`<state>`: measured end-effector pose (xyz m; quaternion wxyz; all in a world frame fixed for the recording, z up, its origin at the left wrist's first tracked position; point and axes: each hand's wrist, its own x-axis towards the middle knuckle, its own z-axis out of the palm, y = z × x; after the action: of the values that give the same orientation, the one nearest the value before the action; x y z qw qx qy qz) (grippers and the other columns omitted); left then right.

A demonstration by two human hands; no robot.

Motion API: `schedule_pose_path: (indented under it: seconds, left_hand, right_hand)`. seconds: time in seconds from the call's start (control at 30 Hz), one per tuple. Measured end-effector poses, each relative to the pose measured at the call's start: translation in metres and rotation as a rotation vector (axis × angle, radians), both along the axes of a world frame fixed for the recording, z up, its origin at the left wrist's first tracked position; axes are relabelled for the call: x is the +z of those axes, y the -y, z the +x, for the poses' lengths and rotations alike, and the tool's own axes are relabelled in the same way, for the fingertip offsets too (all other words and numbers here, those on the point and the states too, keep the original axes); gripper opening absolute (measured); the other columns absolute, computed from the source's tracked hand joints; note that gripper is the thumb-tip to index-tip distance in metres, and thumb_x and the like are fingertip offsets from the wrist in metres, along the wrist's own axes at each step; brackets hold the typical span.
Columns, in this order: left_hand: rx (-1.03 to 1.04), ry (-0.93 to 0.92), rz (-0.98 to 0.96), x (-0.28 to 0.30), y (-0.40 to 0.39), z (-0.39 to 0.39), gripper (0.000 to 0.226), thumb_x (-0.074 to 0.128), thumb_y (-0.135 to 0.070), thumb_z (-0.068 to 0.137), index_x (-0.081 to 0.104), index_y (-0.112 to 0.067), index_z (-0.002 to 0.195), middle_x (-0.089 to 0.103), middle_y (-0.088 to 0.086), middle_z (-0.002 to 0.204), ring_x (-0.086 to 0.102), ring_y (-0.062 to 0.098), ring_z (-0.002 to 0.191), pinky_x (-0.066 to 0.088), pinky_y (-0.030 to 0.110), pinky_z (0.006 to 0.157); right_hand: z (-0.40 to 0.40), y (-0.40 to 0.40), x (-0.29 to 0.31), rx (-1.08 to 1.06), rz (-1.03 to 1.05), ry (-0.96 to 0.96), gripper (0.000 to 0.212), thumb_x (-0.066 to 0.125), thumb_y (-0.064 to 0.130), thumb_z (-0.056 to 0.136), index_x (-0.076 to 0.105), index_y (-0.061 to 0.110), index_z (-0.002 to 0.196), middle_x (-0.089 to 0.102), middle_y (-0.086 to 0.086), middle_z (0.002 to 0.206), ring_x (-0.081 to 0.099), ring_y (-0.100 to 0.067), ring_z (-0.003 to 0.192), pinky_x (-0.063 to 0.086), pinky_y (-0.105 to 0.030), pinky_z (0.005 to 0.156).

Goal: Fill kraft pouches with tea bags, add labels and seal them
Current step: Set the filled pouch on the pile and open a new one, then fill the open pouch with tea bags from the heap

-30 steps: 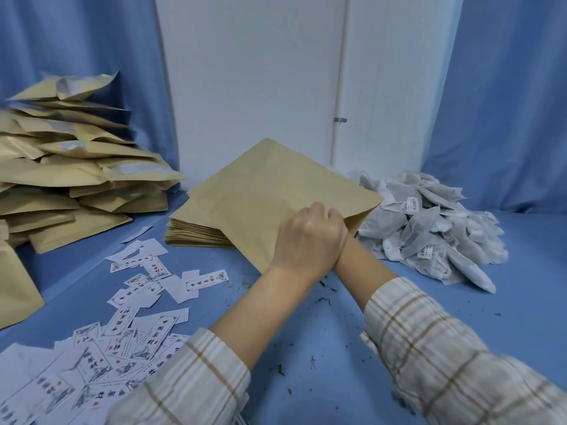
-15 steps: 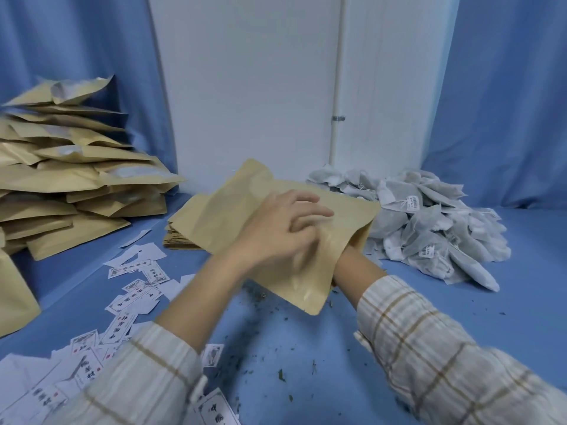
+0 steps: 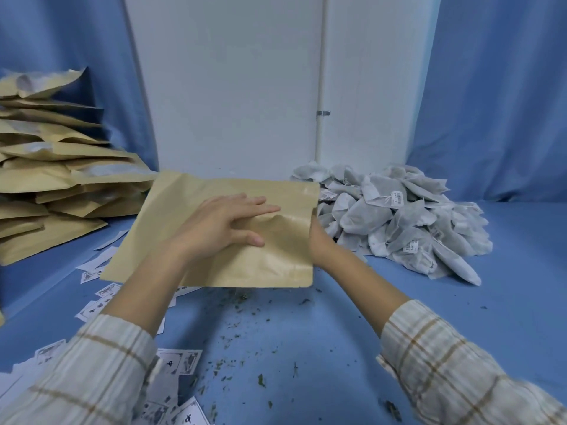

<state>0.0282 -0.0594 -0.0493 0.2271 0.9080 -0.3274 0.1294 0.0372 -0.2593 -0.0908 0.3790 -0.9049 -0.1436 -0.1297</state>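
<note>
Already a tall stack of filled pouches [image 3: 58,179] sits at the left, so much is done — yet the tea bags [image 3: 399,219] heaped at the right say plenty remains. One kraft pouch [image 3: 270,265] is held above the blue table [image 3: 306,348], apparently empty. The left hand [image 3: 224,225] lies on its face, fingers straight and slightly spread; the right hand [image 3: 319,240] is mostly hidden behind its open edge — its fingers cannot be told. Labels [image 3: 181,363] lie loose nearby.

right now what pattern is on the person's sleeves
Cream with thin brown plaid lines on the sleeves, clearest in the head view.
</note>
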Motion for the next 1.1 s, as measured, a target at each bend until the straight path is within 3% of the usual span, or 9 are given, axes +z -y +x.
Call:
schedule_pose_path:
  seconds: [0.17, 0.3, 0.4, 0.53, 0.67, 0.77, 0.87, 0.97, 1.1]
  left_hand:
    - [0.145, -0.003, -0.012, -0.029, -0.01, 0.017, 0.063, 0.072, -0.043, 0.072, 0.039, -0.059, 0.124, 0.037, -0.017, 0.145, 0.025, 0.014, 0.139, 0.016, 0.036, 0.113]
    - [0.154, -0.098, -0.136, -0.049, -0.012, 0.029, 0.061, 0.074, -0.039, 0.072, 0.044, -0.059, 0.121, 0.039, -0.018, 0.144, 0.025, 0.011, 0.139, 0.016, 0.037, 0.114]
    - [0.154, -0.119, -0.148, -0.059, -0.007, 0.036, 0.062, 0.075, -0.038, 0.071, 0.044, -0.059, 0.121, 0.039, -0.017, 0.144, 0.025, 0.012, 0.139, 0.017, 0.035, 0.114]
    - [0.144, -0.171, -0.138, -0.065, -0.003, 0.044, 0.064, 0.075, -0.038, 0.071, 0.042, -0.059, 0.122, 0.038, -0.017, 0.145, 0.024, 0.012, 0.139, 0.016, 0.034, 0.114]
    - [0.167, -0.168, -0.148, -0.066, -0.007, 0.048, 0.066, 0.075, -0.037, 0.071, 0.041, -0.058, 0.124, 0.038, -0.016, 0.145, 0.024, 0.014, 0.14, 0.016, 0.036, 0.114]
    - [0.145, -0.175, -0.189, -0.069, -0.008, 0.043, 0.067, 0.076, -0.034, 0.071, 0.042, -0.055, 0.125, 0.038, -0.015, 0.145, 0.023, 0.012, 0.14, 0.017, 0.036, 0.115]
    - [0.133, -0.149, -0.207, -0.071, -0.007, 0.035, 0.069, 0.075, -0.032, 0.072, 0.04, -0.052, 0.129, 0.038, -0.014, 0.145, 0.023, 0.01, 0.14, 0.017, 0.035, 0.114]
    - [0.094, -0.136, -0.211, -0.07, -0.005, 0.027, 0.071, 0.076, -0.034, 0.07, 0.04, -0.052, 0.128, 0.037, -0.016, 0.145, 0.023, 0.006, 0.139, 0.017, 0.032, 0.114]
    - [0.055, -0.127, -0.213, -0.066, -0.002, 0.023, 0.069, 0.075, -0.035, 0.07, 0.041, -0.054, 0.127, 0.036, -0.018, 0.146, 0.022, 0.005, 0.139, 0.017, 0.031, 0.113]
  right_hand:
    - [0.004, 0.05, -0.039, -0.241, 0.196, 0.109, 0.022, 0.063, 0.017, 0.083, 0.07, 0.024, 0.103, 0.071, 0.004, 0.094, 0.06, -0.006, 0.079, 0.045, -0.01, 0.071]
    - [0.014, 0.089, -0.079, -0.315, -0.272, -0.154, 0.059, 0.064, 0.036, 0.077, 0.049, 0.022, 0.132, 0.049, 0.001, 0.136, 0.041, -0.019, 0.125, 0.036, -0.036, 0.104]
    - [0.018, 0.098, -0.094, -0.352, -0.472, -0.22, 0.069, 0.057, 0.036, 0.081, 0.029, 0.024, 0.142, 0.033, -0.002, 0.144, 0.027, -0.026, 0.134, 0.026, -0.04, 0.108]
    - [0.02, 0.105, -0.092, -0.376, -0.143, -0.092, 0.045, 0.061, 0.025, 0.081, 0.044, 0.018, 0.123, 0.059, -0.001, 0.113, 0.054, -0.023, 0.107, 0.043, -0.031, 0.084]
    - [0.007, 0.115, -0.068, -0.329, 0.445, -0.026, 0.018, 0.06, 0.038, 0.072, 0.058, 0.03, 0.088, 0.06, 0.015, 0.07, 0.054, -0.004, 0.064, 0.038, -0.018, 0.055]
    - [0.008, 0.104, -0.054, -0.131, 0.756, -0.117, 0.006, 0.064, 0.026, 0.082, 0.069, 0.024, 0.084, 0.066, 0.012, 0.066, 0.059, -0.005, 0.061, 0.043, -0.017, 0.053]
    - [0.011, 0.078, -0.044, -0.087, 0.741, -0.143, 0.013, 0.072, 0.028, 0.076, 0.07, 0.018, 0.084, 0.071, 0.004, 0.076, 0.064, -0.013, 0.072, 0.048, -0.02, 0.06]
    - [0.012, 0.044, -0.039, -0.127, 0.658, -0.099, 0.028, 0.08, 0.03, 0.067, 0.054, 0.024, 0.078, 0.065, 0.008, 0.067, 0.06, -0.007, 0.063, 0.044, -0.018, 0.06]
    - [0.016, -0.001, -0.037, -0.098, 0.193, -0.076, 0.015, 0.059, 0.008, 0.081, 0.059, 0.015, 0.068, 0.058, 0.005, 0.067, 0.051, -0.007, 0.064, 0.041, -0.015, 0.061]
